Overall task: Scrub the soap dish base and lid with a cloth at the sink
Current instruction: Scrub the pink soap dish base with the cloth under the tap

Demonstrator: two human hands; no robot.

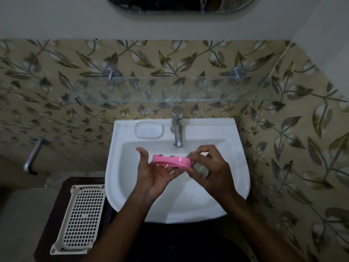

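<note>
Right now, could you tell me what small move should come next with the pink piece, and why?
Probably rub the cloth along the pink soap dish piece. The left hand holds it edge-on over the sink; the right hand presses the bunched cloth at its right end, so the rest seems unscrubbed.

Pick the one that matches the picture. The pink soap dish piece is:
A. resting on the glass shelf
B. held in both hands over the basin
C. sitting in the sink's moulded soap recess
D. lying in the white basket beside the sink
B: the pink soap dish piece sits between the left hand and the right hand, above the sink basin, with a grey cloth in the right hand.
</note>
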